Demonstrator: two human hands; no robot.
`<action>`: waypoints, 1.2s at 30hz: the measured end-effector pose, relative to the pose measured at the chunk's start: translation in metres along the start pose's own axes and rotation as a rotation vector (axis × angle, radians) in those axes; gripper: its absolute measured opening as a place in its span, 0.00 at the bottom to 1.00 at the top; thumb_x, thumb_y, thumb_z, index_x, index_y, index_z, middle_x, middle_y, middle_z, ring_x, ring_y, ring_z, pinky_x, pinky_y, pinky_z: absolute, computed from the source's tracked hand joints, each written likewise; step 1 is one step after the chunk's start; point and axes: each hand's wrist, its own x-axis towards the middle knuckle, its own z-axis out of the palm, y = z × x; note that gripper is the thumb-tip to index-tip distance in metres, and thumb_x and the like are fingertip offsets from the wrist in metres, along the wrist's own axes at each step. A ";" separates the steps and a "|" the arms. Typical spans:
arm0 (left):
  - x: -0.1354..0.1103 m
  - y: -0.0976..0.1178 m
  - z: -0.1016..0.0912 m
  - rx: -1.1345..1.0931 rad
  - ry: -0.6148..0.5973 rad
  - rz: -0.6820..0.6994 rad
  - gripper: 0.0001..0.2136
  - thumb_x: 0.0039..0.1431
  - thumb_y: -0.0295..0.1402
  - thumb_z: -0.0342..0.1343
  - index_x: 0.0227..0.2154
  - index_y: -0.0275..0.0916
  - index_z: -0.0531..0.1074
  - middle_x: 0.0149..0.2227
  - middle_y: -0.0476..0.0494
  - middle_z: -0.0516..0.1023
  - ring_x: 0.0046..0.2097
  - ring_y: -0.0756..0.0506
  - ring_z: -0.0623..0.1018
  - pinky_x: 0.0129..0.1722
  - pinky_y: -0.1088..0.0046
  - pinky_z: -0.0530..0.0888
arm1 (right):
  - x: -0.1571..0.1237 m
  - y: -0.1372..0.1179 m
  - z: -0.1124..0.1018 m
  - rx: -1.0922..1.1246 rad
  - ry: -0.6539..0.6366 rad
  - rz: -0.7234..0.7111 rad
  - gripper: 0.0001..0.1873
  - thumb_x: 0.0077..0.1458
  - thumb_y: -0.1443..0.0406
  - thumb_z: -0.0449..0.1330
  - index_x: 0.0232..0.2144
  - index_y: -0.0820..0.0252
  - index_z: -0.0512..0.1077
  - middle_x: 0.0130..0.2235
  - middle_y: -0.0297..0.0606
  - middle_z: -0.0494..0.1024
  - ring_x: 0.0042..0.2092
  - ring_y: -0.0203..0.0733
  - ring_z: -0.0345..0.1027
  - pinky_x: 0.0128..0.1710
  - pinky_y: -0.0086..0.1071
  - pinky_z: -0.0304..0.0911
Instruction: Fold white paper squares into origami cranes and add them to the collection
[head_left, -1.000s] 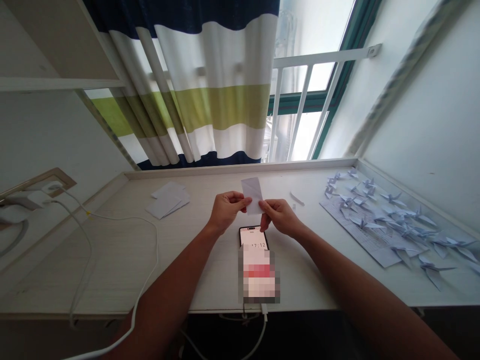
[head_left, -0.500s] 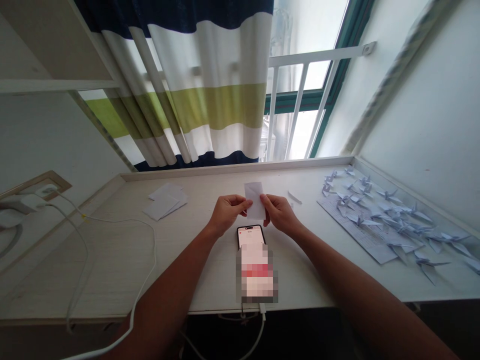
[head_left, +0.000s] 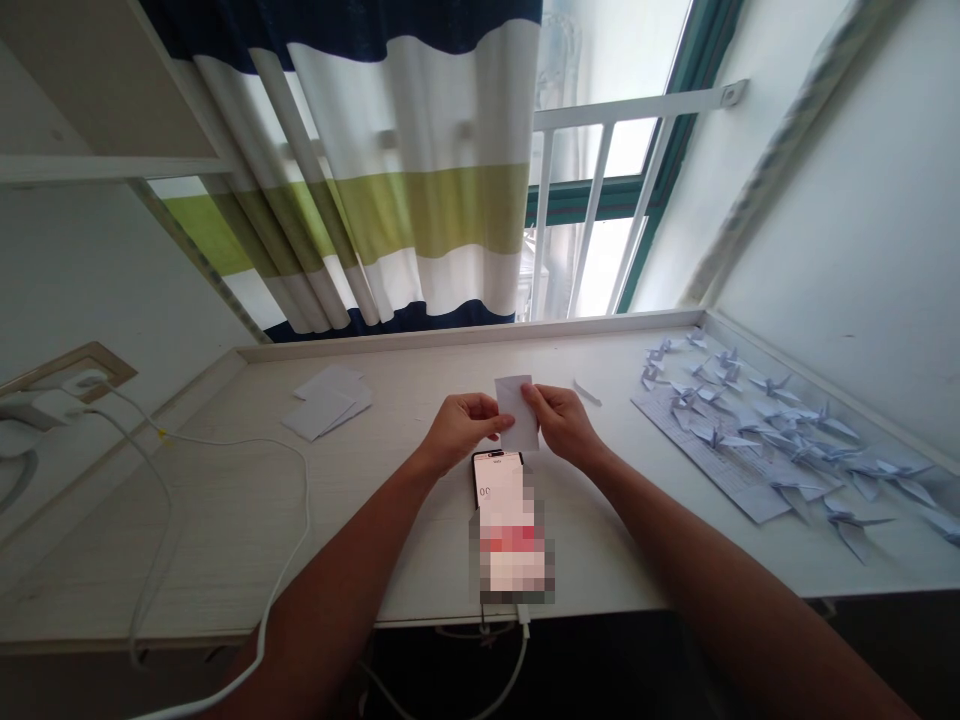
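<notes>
A small folded white paper [head_left: 518, 410] is held upright between my two hands, just above the white desk [head_left: 225, 520]. My left hand [head_left: 459, 428] pinches its left edge with thumb and fingers closed. My right hand [head_left: 564, 422] pinches the right edge the same way. A phone [head_left: 501, 500] lies flat on the desk just below the hands, its screen lit and a cable plugged into its near end.
A small stack of white paper squares [head_left: 328, 400] lies at the left back. Several folded paper cranes [head_left: 757, 425] sit on a printed sheet at the right. A paper scrap [head_left: 586, 392] lies behind my right hand. A white charging cable [head_left: 225, 470] loops across the left side.
The paper has turned from tilted left to more upright and come lower, closer to the phone. My right fingers moved up its right edge.
</notes>
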 end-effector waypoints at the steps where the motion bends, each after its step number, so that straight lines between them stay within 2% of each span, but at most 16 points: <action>1: 0.000 0.000 0.000 0.008 -0.002 -0.002 0.14 0.45 0.39 0.73 0.27 0.34 0.78 0.29 0.44 0.80 0.30 0.48 0.77 0.31 0.71 0.75 | 0.000 0.000 0.000 0.013 -0.010 0.004 0.34 0.60 0.39 0.53 0.18 0.59 0.65 0.19 0.33 0.67 0.22 0.35 0.59 0.20 0.29 0.52; 4: 0.000 0.000 -0.001 0.039 -0.015 -0.005 0.14 0.50 0.42 0.70 0.29 0.34 0.80 0.29 0.43 0.81 0.30 0.48 0.77 0.32 0.70 0.75 | 0.001 0.004 -0.001 0.113 -0.033 0.021 0.34 0.60 0.39 0.53 0.18 0.60 0.66 0.20 0.34 0.68 0.23 0.36 0.61 0.22 0.30 0.55; 9: 0.000 0.000 -0.002 0.088 -0.089 -0.004 0.14 0.54 0.44 0.67 0.32 0.35 0.81 0.30 0.42 0.81 0.32 0.48 0.76 0.32 0.71 0.74 | 0.004 0.010 -0.001 0.163 0.067 0.055 0.36 0.60 0.38 0.53 0.15 0.60 0.65 0.18 0.35 0.67 0.23 0.36 0.61 0.23 0.31 0.57; 11: 0.001 0.000 -0.003 0.096 -0.074 0.023 0.14 0.55 0.44 0.66 0.32 0.36 0.81 0.32 0.43 0.81 0.33 0.48 0.76 0.33 0.72 0.74 | 0.004 0.010 -0.001 0.280 0.000 0.104 0.36 0.61 0.38 0.50 0.21 0.61 0.72 0.23 0.39 0.74 0.27 0.40 0.68 0.27 0.32 0.64; 13: 0.003 -0.001 -0.005 0.103 -0.026 0.071 0.14 0.56 0.45 0.65 0.32 0.36 0.81 0.33 0.43 0.81 0.34 0.48 0.75 0.34 0.72 0.73 | 0.004 0.010 0.000 0.432 -0.137 0.162 0.36 0.63 0.38 0.47 0.32 0.61 0.78 0.31 0.44 0.80 0.34 0.45 0.74 0.31 0.35 0.70; 16: 0.006 -0.002 -0.009 0.126 0.060 0.135 0.15 0.57 0.45 0.63 0.33 0.37 0.81 0.32 0.45 0.81 0.33 0.48 0.75 0.34 0.72 0.72 | 0.002 0.010 0.003 0.578 -0.301 0.237 0.31 0.63 0.41 0.51 0.44 0.60 0.78 0.41 0.47 0.82 0.41 0.48 0.77 0.37 0.40 0.74; 21: 0.008 -0.004 -0.014 0.269 0.140 0.170 0.15 0.58 0.45 0.62 0.35 0.37 0.82 0.31 0.44 0.82 0.32 0.47 0.75 0.35 0.70 0.71 | 0.002 0.013 0.009 0.634 -0.369 0.204 0.24 0.60 0.46 0.61 0.48 0.58 0.78 0.44 0.43 0.83 0.44 0.45 0.77 0.50 0.43 0.71; 24: 0.007 -0.005 -0.016 0.381 0.206 0.176 0.14 0.58 0.44 0.61 0.33 0.38 0.83 0.32 0.43 0.83 0.34 0.45 0.77 0.36 0.68 0.71 | 0.003 0.014 0.010 0.551 -0.317 0.182 0.23 0.56 0.49 0.66 0.46 0.58 0.79 0.41 0.42 0.83 0.44 0.45 0.76 0.48 0.42 0.70; 27: 0.008 -0.004 -0.017 0.436 0.245 0.174 0.13 0.58 0.43 0.61 0.30 0.37 0.82 0.31 0.43 0.82 0.34 0.44 0.77 0.37 0.67 0.72 | 0.005 0.015 0.007 0.513 -0.196 0.187 0.23 0.50 0.52 0.71 0.45 0.59 0.79 0.41 0.42 0.83 0.43 0.46 0.76 0.45 0.41 0.70; 31: 0.010 -0.002 -0.019 0.276 0.233 0.163 0.14 0.57 0.44 0.61 0.27 0.37 0.78 0.28 0.46 0.79 0.32 0.47 0.76 0.35 0.69 0.75 | 0.010 0.018 0.002 0.573 -0.021 0.191 0.21 0.45 0.56 0.75 0.41 0.57 0.79 0.42 0.39 0.83 0.41 0.43 0.75 0.43 0.38 0.69; 36: 0.012 -0.003 -0.019 0.072 0.257 0.164 0.14 0.54 0.43 0.65 0.29 0.37 0.73 0.28 0.48 0.78 0.31 0.49 0.76 0.34 0.71 0.76 | 0.014 0.021 -0.006 0.662 0.018 0.247 0.16 0.41 0.57 0.77 0.27 0.58 0.76 0.31 0.34 0.79 0.33 0.38 0.71 0.37 0.34 0.67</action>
